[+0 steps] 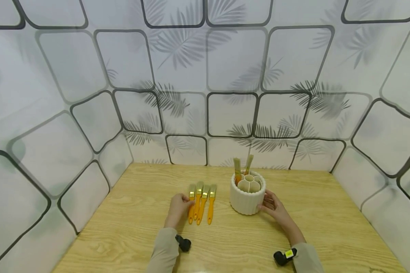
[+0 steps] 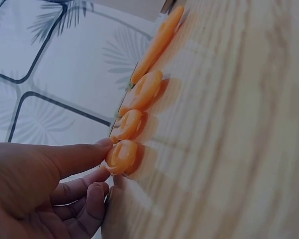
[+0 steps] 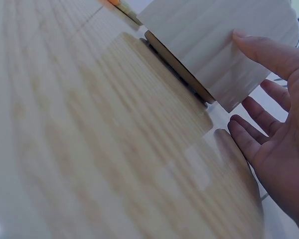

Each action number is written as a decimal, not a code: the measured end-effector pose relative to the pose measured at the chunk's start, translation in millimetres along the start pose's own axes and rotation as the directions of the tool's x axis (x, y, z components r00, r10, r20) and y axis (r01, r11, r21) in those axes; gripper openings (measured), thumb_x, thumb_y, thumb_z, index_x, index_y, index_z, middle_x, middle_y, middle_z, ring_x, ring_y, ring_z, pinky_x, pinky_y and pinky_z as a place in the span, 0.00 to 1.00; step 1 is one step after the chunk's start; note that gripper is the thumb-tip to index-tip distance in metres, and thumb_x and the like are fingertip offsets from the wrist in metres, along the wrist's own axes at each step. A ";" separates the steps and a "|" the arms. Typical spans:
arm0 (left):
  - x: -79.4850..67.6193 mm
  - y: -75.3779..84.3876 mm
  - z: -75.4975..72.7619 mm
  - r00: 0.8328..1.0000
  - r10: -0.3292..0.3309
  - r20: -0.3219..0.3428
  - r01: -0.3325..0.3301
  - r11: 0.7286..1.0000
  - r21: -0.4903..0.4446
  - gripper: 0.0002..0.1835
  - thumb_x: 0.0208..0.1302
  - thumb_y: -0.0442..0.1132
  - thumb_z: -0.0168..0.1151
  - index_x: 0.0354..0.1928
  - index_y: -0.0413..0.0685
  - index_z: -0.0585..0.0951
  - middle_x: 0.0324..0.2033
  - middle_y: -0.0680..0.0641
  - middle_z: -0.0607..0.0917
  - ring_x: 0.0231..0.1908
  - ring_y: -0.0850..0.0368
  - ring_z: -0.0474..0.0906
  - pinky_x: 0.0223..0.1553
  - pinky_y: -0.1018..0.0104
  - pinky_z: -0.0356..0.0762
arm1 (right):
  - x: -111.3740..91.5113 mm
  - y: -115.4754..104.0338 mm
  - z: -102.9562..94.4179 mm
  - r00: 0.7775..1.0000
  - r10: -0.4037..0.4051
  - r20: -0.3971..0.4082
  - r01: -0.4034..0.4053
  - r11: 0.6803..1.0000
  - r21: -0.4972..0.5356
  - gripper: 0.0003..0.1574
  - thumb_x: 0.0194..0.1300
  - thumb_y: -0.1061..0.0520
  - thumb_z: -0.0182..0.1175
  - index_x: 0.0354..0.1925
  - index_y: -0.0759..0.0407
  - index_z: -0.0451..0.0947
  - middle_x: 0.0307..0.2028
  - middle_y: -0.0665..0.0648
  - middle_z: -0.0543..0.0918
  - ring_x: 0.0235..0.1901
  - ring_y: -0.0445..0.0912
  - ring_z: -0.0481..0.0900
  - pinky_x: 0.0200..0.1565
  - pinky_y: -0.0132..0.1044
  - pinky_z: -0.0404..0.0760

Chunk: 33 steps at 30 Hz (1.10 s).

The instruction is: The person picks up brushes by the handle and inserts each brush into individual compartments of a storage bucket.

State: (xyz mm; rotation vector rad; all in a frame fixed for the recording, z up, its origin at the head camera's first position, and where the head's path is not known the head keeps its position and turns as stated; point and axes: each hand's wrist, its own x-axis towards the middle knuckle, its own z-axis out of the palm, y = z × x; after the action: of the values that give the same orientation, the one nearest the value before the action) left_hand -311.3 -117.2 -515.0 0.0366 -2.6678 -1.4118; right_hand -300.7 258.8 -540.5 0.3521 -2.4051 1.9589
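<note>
A person's left hand point(image 1: 178, 209) has its thumb and forefinger pinched on the leftmost flat paintbrush point(image 1: 191, 215), which has an orange handle, gold-coloured band and pale bristles. Just right of that grip, three matching paintbrushes point(image 1: 203, 201) lie side by side on the light wood-grain table point(image 1: 123, 235), bristles pointing away from the person. Farther right of it stands a white, ribbed, round holder with divided compartments point(image 1: 247, 204); two more pale-bristled brushes point(image 1: 237, 167) stand inside, bristles up. The right hand point(image 1: 275, 208) touches the holder's right side, its grip spread, thumb against the wall.
</note>
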 end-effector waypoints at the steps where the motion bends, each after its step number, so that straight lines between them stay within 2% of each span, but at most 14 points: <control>1: 0.0 0.0 0.1 1.000 0.001 -0.002 -0.001 1.000 0.007 0.10 0.54 0.37 0.68 0.27 0.37 0.78 0.22 0.46 0.77 0.21 0.59 0.70 0.22 0.69 0.69 | 0.1 0.0 0.0 1.000 -0.001 -0.001 0.001 1.000 -0.001 0.44 0.60 0.63 0.61 0.68 0.62 0.50 0.58 0.70 0.63 0.59 0.64 0.64 0.48 0.21 0.71; 3: 0.2 -0.1 0.2 1.000 0.000 -0.006 0.000 1.000 0.016 0.10 0.54 0.37 0.68 0.26 0.37 0.79 0.21 0.47 0.77 0.20 0.59 0.70 0.21 0.69 0.68 | 0.1 0.3 0.0 1.000 -0.007 -0.003 0.007 1.000 -0.007 0.44 0.60 0.63 0.61 0.68 0.62 0.50 0.58 0.70 0.64 0.59 0.63 0.64 0.48 0.21 0.71; 8: 0.1 0.0 -0.1 1.000 -0.001 -0.018 0.001 1.000 0.031 0.10 0.53 0.38 0.69 0.25 0.37 0.79 0.21 0.47 0.78 0.21 0.59 0.70 0.22 0.69 0.69 | 0.7 1.8 -0.7 1.000 -0.010 0.001 0.010 1.000 -0.028 0.43 0.61 0.63 0.61 0.69 0.62 0.50 0.58 0.70 0.64 0.59 0.64 0.64 0.55 0.35 0.72; 10: -0.2 0.9 -0.2 1.000 0.003 -0.026 -0.001 0.999 0.047 0.10 0.53 0.38 0.69 0.24 0.38 0.79 0.21 0.48 0.78 0.21 0.59 0.70 0.21 0.69 0.68 | 0.7 1.9 -0.7 1.000 -0.002 0.004 0.002 1.000 -0.031 0.44 0.61 0.62 0.60 0.69 0.61 0.50 0.59 0.70 0.63 0.60 0.64 0.64 0.57 0.38 0.71; 14: -0.7 2.6 0.4 0.999 -0.002 -0.033 0.004 0.997 0.076 0.11 0.53 0.38 0.69 0.21 0.39 0.78 0.18 0.50 0.76 0.19 0.60 0.67 0.20 0.70 0.66 | 0.1 0.9 -0.2 1.000 0.010 0.006 -0.010 1.000 -0.023 0.44 0.61 0.62 0.60 0.69 0.61 0.50 0.59 0.70 0.63 0.60 0.64 0.63 0.52 0.27 0.71; 17: -1.0 3.5 1.0 0.999 -0.008 -0.039 0.011 0.997 0.082 0.12 0.53 0.37 0.68 0.19 0.39 0.78 0.17 0.50 0.76 0.18 0.60 0.67 0.20 0.71 0.66 | -0.8 0.1 0.0 1.000 0.009 0.011 -0.009 1.000 -0.017 0.44 0.62 0.62 0.60 0.69 0.61 0.49 0.60 0.70 0.62 0.60 0.64 0.63 0.50 0.22 0.70; 19: -1.4 4.2 1.4 0.999 -0.012 -0.045 0.016 0.996 0.084 0.11 0.53 0.37 0.68 0.18 0.40 0.78 0.16 0.51 0.76 0.17 0.61 0.67 0.19 0.71 0.67 | -1.3 -0.3 0.0 1.000 0.008 0.013 -0.007 1.000 -0.016 0.44 0.62 0.62 0.60 0.69 0.61 0.49 0.60 0.70 0.62 0.60 0.64 0.63 0.50 0.23 0.70; 24: -1.3 5.2 3.5 0.998 -0.031 -0.056 0.036 0.994 0.101 0.14 0.51 0.36 0.67 0.13 0.42 0.76 0.11 0.54 0.71 0.12 0.62 0.64 0.15 0.72 0.64 | -2.0 -0.1 -0.5 1.000 -0.005 0.007 0.005 0.999 -0.035 0.43 0.62 0.62 0.59 0.69 0.63 0.49 0.59 0.70 0.63 0.60 0.63 0.64 0.56 0.33 0.71; 26: -1.1 5.3 4.3 0.998 -0.028 -0.060 0.034 0.994 0.108 0.16 0.50 0.36 0.67 0.10 0.43 0.74 0.08 0.55 0.68 0.10 0.63 0.61 0.12 0.72 0.61 | -1.8 0.0 -0.6 1.000 -0.002 0.007 0.002 0.999 -0.037 0.43 0.62 0.62 0.59 0.69 0.62 0.49 0.59 0.70 0.63 0.60 0.63 0.63 0.56 0.32 0.71; 30: -0.9 5.5 5.3 0.998 -0.015 -0.066 0.023 0.993 0.115 0.21 0.50 0.36 0.66 0.06 0.47 0.68 0.05 0.58 0.61 0.08 0.64 0.56 0.11 0.73 0.56 | -1.5 -0.1 -0.1 1.000 0.008 0.006 -0.008 1.000 -0.026 0.43 0.62 0.62 0.60 0.69 0.62 0.49 0.60 0.70 0.62 0.60 0.63 0.63 0.52 0.24 0.70; 33: 0.0 5.3 5.6 0.998 -0.023 -0.066 0.030 0.992 0.119 0.23 0.50 0.37 0.66 0.05 0.49 0.66 0.04 0.58 0.59 0.07 0.65 0.54 0.10 0.74 0.53 | -0.8 0.1 0.0 1.000 0.002 0.009 -0.002 1.000 -0.027 0.43 0.62 0.62 0.60 0.69 0.62 0.49 0.59 0.70 0.63 0.60 0.63 0.63 0.53 0.26 0.70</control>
State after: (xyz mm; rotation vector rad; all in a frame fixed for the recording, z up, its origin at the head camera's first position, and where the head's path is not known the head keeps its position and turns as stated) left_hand -311.8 -109.5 -513.7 0.1273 -2.7045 -1.2337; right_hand -299.9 259.0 -540.8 0.3589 -2.4359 1.9277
